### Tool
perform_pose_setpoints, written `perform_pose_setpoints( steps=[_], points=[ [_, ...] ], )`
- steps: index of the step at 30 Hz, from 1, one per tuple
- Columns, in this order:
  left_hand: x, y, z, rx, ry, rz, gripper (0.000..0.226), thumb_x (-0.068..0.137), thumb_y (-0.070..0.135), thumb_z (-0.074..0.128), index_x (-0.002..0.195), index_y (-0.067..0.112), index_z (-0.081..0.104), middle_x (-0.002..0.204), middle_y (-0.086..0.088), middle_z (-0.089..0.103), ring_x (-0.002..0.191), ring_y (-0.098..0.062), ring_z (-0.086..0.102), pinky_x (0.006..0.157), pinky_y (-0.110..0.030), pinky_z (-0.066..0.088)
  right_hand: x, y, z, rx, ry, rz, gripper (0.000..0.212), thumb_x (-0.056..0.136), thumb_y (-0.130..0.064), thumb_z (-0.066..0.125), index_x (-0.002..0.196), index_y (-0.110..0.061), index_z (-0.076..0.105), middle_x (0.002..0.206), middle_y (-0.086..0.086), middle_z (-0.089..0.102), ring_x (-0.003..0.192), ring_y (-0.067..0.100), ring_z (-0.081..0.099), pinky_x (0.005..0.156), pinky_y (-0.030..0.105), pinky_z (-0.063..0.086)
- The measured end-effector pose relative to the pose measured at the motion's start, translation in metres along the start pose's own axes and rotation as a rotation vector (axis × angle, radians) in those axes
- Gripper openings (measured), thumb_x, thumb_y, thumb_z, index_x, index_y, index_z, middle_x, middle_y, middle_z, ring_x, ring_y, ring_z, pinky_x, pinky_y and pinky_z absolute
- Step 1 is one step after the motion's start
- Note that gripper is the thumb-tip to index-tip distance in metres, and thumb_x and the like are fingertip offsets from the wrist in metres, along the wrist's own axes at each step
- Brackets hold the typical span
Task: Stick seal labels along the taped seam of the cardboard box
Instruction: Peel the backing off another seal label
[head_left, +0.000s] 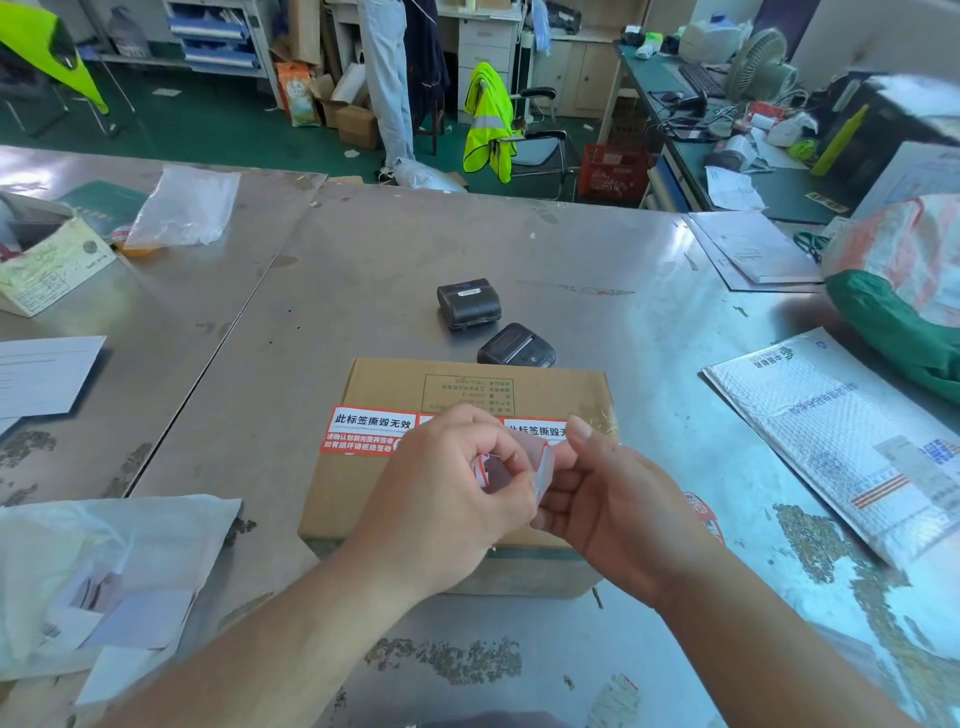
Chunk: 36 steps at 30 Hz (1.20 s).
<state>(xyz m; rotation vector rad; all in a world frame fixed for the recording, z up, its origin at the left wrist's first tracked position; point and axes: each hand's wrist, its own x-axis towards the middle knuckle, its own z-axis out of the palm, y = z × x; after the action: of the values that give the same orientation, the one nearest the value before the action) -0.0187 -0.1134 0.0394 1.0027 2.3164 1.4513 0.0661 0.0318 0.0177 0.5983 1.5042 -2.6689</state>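
Observation:
A flat cardboard box (395, 382) lies on the steel table (363, 260) in front of me. Red-and-white seal labels (370, 430) are stuck in a row across its top; the left one shows fully, the others are partly hidden by my hands. Above the box, my left hand (447, 499) and my right hand (613, 499) meet. Both pinch a small red-and-white label sheet (540, 467) between fingers and thumbs. Its backing curls between my fingertips.
Two small black label printers (469, 303) (517, 347) sit just behind the box. A bubble mailer (841, 441) lies at the right, a plastic bag with paper scraps (104, 577) at the near left, an open carton (47, 260) at the far left.

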Motion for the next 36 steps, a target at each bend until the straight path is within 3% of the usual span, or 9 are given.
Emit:
perform_pose_setpoints(
  steps=[8, 11, 16, 21, 24, 28, 30, 34, 36],
  points=[
    [0.0, 0.001, 0.0, 0.001, 0.002, 0.007, 0.015, 0.067, 0.041, 0.063, 0.063, 0.027, 0.065, 0.087, 0.01, 0.068, 0.081, -0.013, 0.064, 0.072, -0.037, 0.049, -0.004, 0.0, 0.002, -0.05, -0.011, -0.048, 0.098, 0.074, -0.051, 0.081, 0.119, 0.028, 0.044, 0.12, 0.033, 0.066, 0.106, 0.042, 0.05, 0.095, 0.053, 0.037],
    [0.0, 0.0, -0.001, -0.046, -0.009, -0.006, 0.008, 0.068, 0.031, 0.066, 0.061, 0.026, 0.065, 0.087, 0.009, 0.067, 0.082, -0.012, 0.064, 0.073, -0.034, 0.049, -0.002, 0.004, -0.001, -0.046, -0.001, -0.068, 0.085, 0.077, -0.05, 0.078, 0.118, 0.02, 0.055, 0.12, 0.042, 0.06, 0.104, 0.041, 0.052, 0.094, 0.053, 0.038],
    [0.0, 0.0, -0.001, -0.2, -0.043, -0.047, 0.01, 0.068, 0.021, 0.068, 0.059, 0.026, 0.066, 0.086, 0.011, 0.067, 0.082, -0.006, 0.064, 0.073, -0.019, 0.047, 0.001, 0.006, -0.004, -0.085, 0.009, -0.087, 0.055, 0.081, -0.049, 0.075, 0.107, 0.0, 0.073, 0.103, 0.026, 0.064, 0.092, 0.033, 0.053, 0.083, 0.047, 0.04],
    [0.0, -0.007, -0.005, -0.658, -0.078, -0.164, 0.011, 0.07, 0.023, 0.063, 0.066, 0.014, 0.068, 0.063, 0.0, 0.059, 0.055, -0.019, 0.045, 0.051, -0.023, 0.033, 0.005, 0.006, -0.002, -0.046, 0.069, -0.112, 0.037, 0.094, -0.032, 0.057, 0.108, -0.001, 0.073, 0.094, 0.018, 0.065, 0.086, 0.029, 0.056, 0.064, 0.028, 0.044],
    [0.002, -0.019, -0.013, -1.025, -0.102, -0.297, 0.017, 0.068, 0.025, 0.064, 0.073, 0.01, 0.069, 0.055, -0.002, 0.047, 0.047, -0.009, 0.034, 0.046, -0.022, 0.019, 0.006, 0.002, -0.004, 0.034, 0.151, -0.146, 0.028, 0.089, -0.03, 0.058, 0.094, -0.005, 0.071, 0.084, 0.01, 0.067, 0.075, 0.023, 0.058, 0.059, 0.026, 0.048],
    [0.004, -0.034, -0.018, -1.178, -0.02, -0.413, 0.008, 0.07, 0.018, 0.064, 0.071, 0.012, 0.07, 0.062, -0.002, 0.048, 0.049, -0.008, 0.04, 0.043, -0.02, 0.021, 0.006, -0.005, -0.005, 0.053, 0.154, -0.206, 0.03, 0.086, -0.029, 0.053, 0.077, -0.012, 0.076, 0.084, 0.007, 0.075, 0.074, 0.019, 0.067, 0.062, 0.028, 0.054],
    [0.004, -0.041, -0.018, -1.163, 0.001, -0.458, 0.006, 0.072, 0.017, 0.064, 0.071, 0.013, 0.069, 0.061, -0.001, 0.05, 0.046, -0.007, 0.041, 0.041, -0.019, 0.022, 0.006, -0.005, -0.003, 0.013, 0.135, -0.235, 0.031, 0.088, -0.027, 0.053, 0.086, -0.001, 0.07, 0.087, 0.013, 0.074, 0.078, 0.023, 0.07, 0.07, 0.033, 0.058],
    [0.004, -0.042, -0.014, -1.06, -0.002, -0.513, 0.033, 0.079, 0.041, 0.061, 0.09, 0.009, 0.064, 0.064, -0.005, 0.052, 0.043, -0.011, 0.038, 0.042, -0.021, 0.02, 0.008, 0.001, 0.003, -0.204, 0.142, -0.287, 0.023, 0.088, -0.03, 0.066, 0.071, -0.014, 0.071, 0.077, 0.011, 0.068, 0.075, 0.024, 0.063, 0.072, 0.035, 0.056],
    [0.002, -0.039, -0.016, -0.986, -0.036, -0.526, 0.06, 0.078, 0.065, 0.051, 0.1, 0.011, 0.068, 0.073, -0.007, 0.059, 0.049, -0.012, 0.042, 0.046, -0.025, 0.019, 0.01, 0.004, 0.006, -0.298, 0.142, -0.285, 0.027, 0.086, -0.036, 0.064, 0.067, -0.018, 0.07, 0.077, 0.01, 0.066, 0.079, 0.027, 0.061, 0.081, 0.048, 0.057]
  ],
)
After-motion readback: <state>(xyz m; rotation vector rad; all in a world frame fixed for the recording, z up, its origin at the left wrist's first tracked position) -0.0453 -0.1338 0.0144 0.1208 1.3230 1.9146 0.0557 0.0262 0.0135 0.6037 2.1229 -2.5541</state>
